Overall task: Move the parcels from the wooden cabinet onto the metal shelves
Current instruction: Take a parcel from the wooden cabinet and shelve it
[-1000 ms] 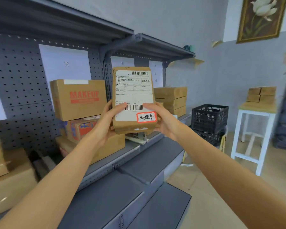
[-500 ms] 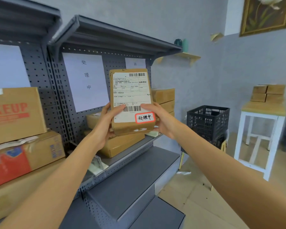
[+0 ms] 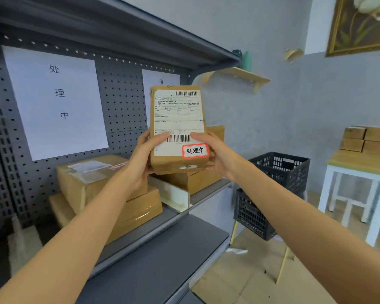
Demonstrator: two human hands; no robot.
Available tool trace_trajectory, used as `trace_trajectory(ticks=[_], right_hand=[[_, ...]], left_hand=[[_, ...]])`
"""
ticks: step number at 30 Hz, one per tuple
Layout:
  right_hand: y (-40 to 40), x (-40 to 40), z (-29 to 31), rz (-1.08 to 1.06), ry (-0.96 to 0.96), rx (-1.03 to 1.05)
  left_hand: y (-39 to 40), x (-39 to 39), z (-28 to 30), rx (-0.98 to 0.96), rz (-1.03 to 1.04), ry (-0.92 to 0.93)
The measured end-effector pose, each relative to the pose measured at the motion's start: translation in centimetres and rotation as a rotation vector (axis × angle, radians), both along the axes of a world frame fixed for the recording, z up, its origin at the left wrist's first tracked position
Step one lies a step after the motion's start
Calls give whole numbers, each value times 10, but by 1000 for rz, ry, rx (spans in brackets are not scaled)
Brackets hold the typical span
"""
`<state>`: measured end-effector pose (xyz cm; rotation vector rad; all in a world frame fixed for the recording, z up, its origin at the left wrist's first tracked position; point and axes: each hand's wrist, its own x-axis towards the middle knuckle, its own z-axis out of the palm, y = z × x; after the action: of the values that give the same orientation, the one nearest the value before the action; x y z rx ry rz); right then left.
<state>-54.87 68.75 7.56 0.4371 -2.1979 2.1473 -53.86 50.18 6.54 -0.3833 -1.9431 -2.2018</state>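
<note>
I hold a brown parcel (image 3: 178, 119) upright in front of the grey metal shelves (image 3: 176, 244), its white shipping label and a red-bordered sticker facing me. My left hand (image 3: 140, 159) grips its lower left edge, thumb on the label. My right hand (image 3: 215, 154) grips the lower right edge beside the sticker. Behind the parcel, on the middle shelf, lie stacked brown boxes (image 3: 92, 181) at the left and more boxes (image 3: 198, 181) right behind my hands. The wooden cabinet is out of view.
Two white paper signs (image 3: 55, 102) hang on the pegboard back. A white divider (image 3: 173, 196) splits the shelf. Black plastic crates (image 3: 272, 194) stand on the floor at right, then a white table (image 3: 360, 172) bearing several small boxes (image 3: 366, 139).
The view has swung right along the shelves: the MAKEUP box has left the frame and the signed bay is now central. The parcel stays upright in both hands.
</note>
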Motion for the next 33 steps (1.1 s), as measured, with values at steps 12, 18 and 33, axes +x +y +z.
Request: trace_trajectory(ticks=[12, 18, 33], right_hand=[[-15, -113, 13, 293, -53, -1], [-57, -138, 22, 501, -117, 74], [-155, -150, 32, 727, -260, 93]], left_hand=[[-6, -66, 13, -30, 257, -72], [-30, -54, 23, 53, 493, -177], [-110, -51, 40, 168, 791, -314]])
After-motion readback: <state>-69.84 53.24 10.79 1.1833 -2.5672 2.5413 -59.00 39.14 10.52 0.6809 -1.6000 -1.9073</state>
